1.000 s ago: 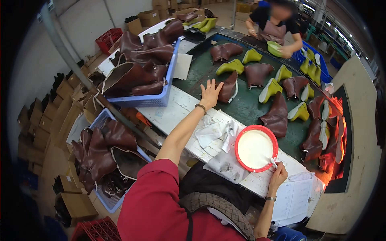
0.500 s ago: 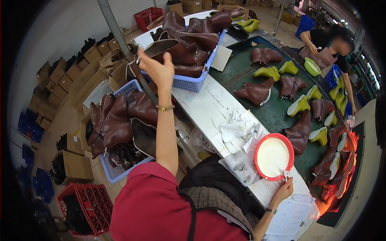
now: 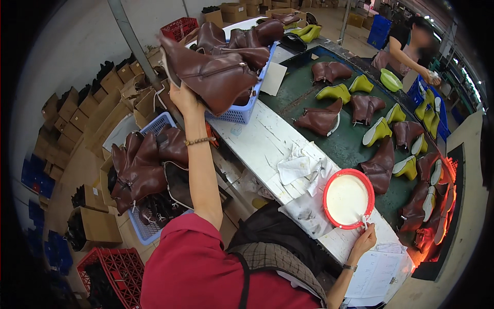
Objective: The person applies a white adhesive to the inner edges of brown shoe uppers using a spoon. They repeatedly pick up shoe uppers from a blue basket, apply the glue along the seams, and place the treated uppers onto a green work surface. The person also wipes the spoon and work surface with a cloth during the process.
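Observation:
My left hand (image 3: 186,103) grips a dark brown ankle boot (image 3: 213,77) near its sole, lifted over a blue basket (image 3: 244,110) heaped with more brown boots. The boot is tilted, its side zipper facing up. My right hand (image 3: 364,238) is closed on the pale handle of a brush (image 3: 365,222), whose tip reaches into a red-rimmed bowl (image 3: 327,208) of creamy white liquid. Crumpled white cloths (image 3: 296,170) lie beside the bowl on the white table ledge (image 3: 257,147).
A second blue basket (image 3: 146,237) with brown boots stands at my left, near a metal post (image 3: 131,38). Brown and lime-green boots rest on a green conveyor (image 3: 303,98), which leads to a glowing orange opening (image 3: 437,226). Across it works another person (image 3: 404,51). Papers (image 3: 373,273) lie near my right wrist.
My left hand, empty and spread above the basket before, now holds a brown boot. My right hand stays at the bowl with the brush. The other person has raised an arm.

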A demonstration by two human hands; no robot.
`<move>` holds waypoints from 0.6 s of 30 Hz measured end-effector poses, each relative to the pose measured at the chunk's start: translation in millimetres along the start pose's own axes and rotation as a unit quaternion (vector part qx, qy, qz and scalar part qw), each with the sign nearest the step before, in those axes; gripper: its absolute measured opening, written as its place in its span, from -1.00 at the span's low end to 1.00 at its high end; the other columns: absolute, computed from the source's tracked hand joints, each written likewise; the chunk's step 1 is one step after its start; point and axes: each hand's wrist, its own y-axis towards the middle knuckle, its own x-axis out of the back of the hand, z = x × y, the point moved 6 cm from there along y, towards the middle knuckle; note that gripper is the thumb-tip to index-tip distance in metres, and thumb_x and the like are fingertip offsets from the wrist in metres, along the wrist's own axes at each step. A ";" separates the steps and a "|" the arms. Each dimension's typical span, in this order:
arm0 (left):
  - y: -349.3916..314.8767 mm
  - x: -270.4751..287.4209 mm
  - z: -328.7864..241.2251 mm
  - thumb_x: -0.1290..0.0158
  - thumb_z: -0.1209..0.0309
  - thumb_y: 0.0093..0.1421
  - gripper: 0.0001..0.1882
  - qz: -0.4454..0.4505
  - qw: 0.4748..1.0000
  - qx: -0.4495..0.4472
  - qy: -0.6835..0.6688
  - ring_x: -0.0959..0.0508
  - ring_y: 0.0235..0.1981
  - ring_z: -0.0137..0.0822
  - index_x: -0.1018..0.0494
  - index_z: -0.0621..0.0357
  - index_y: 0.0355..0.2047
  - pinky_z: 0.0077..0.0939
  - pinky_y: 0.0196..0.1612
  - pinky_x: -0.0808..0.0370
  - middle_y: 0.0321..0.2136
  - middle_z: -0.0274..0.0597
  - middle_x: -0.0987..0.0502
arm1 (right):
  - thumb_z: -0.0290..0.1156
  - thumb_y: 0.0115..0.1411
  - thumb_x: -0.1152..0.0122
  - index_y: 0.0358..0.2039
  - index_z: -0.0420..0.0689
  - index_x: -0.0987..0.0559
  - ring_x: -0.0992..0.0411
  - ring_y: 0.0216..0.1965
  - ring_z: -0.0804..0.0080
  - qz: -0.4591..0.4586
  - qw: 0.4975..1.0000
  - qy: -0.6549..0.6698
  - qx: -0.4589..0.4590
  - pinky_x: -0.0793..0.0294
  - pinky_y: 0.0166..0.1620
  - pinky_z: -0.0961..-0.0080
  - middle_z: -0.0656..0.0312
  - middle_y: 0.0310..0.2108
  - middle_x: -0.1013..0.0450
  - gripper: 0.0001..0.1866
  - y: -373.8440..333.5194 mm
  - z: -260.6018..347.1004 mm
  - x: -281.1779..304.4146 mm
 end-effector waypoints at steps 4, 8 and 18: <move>-17.5 -20.9 9.7 0.00 0.64 0.30 -0.66 0.131 0.983 0.128 0.033 -0.68 -0.26 -0.39 -0.52 0.35 0.08 -0.54 -0.19 -0.62 -0.16 -0.17 -0.68 | -0.15 0.52 0.02 -0.38 -0.35 -0.69 -0.23 -0.64 0.62 -0.014 1.000 0.005 0.000 -0.18 -0.54 0.51 0.30 -0.69 -0.40 -0.46 -1.0 9.9 -3.6; -73.6 -55.8 0.8 0.08 0.68 0.15 -0.55 0.275 0.926 0.121 0.227 -0.64 -0.26 -0.44 -0.52 0.39 0.06 -0.52 -0.16 -0.57 -0.21 -0.19 -0.67 | -0.22 0.52 0.02 -0.44 -0.36 -0.64 -0.24 -0.60 0.57 0.020 0.997 -0.064 0.031 -0.23 -0.49 0.48 0.26 -0.68 -0.37 -0.48 2.8 5.2 5.7; -227.5 -18.2 134.8 -0.40 -0.11 -0.05 0.11 0.601 0.535 -0.005 0.594 -0.50 0.07 0.30 -0.29 0.54 0.28 -0.02 0.20 -0.38 0.02 0.36 -0.56 | -0.29 0.25 -0.37 -0.23 0.00 -0.75 -0.49 -0.46 0.23 0.069 0.959 -0.233 0.144 -0.45 -0.37 0.33 0.24 -0.38 -0.48 -0.87 1.4 130.6 20.9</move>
